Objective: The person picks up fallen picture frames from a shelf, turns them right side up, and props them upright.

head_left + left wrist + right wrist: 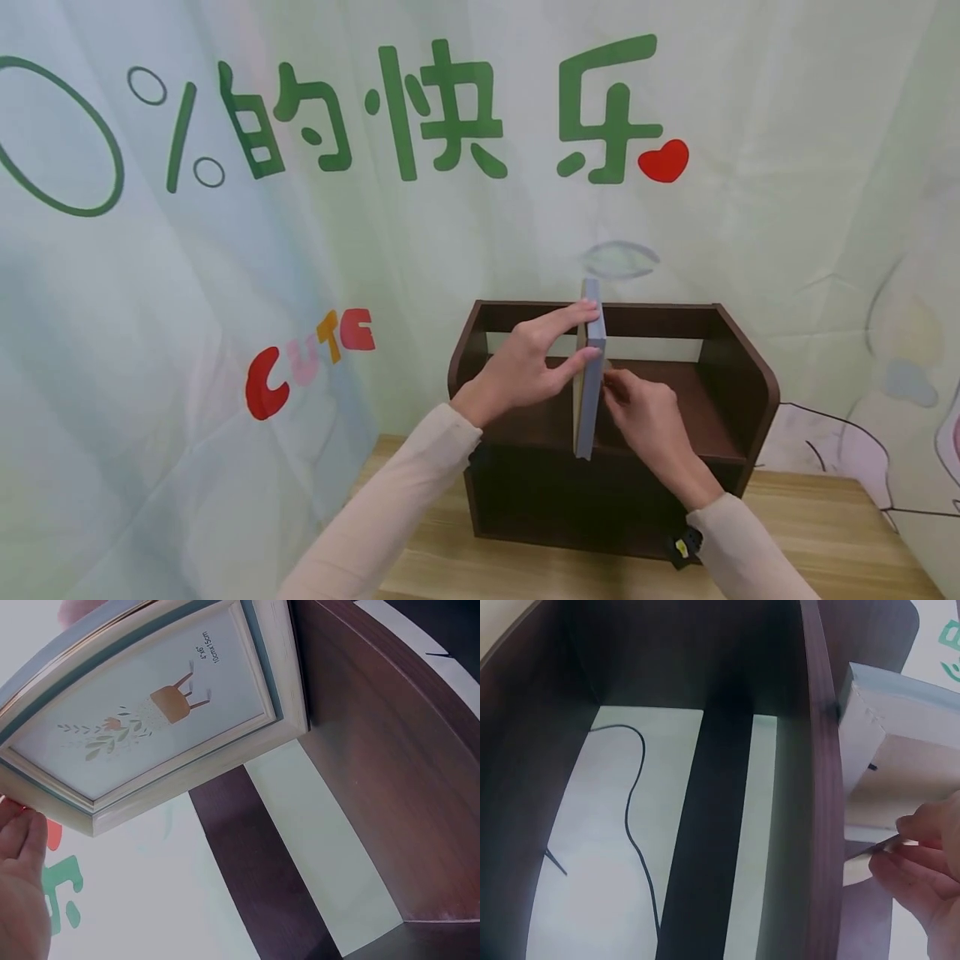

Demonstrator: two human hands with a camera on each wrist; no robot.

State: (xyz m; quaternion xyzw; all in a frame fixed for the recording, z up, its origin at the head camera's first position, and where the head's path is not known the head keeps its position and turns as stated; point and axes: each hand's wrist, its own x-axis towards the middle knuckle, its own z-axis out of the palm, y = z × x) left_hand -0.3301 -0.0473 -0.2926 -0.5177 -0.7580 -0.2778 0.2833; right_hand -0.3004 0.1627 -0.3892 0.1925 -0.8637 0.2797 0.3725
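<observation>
A picture frame (590, 392) stands edge-on on the upper shelf of a dark brown rack (720, 408). In the left wrist view, its front shows a cream-and-blue border (187, 784) around a print of a potted plant. My left hand (528, 358) grips the frame near its top, fingers and thumb on its edge. On the other side, my right hand (651, 412) is behind the frame's back. There, the right wrist view shows its fingers pinching a thin flat piece (885, 846), apparently the frame's stand. Where that piece joins the back is hidden.
The rack has side walls, a back rail (652, 321) and a dark lower compartment (555, 500). It stands on a wood-grain table (817, 525). Behind hangs a printed curtain (420, 242). A black cable (634, 795) shows through the rack's opening.
</observation>
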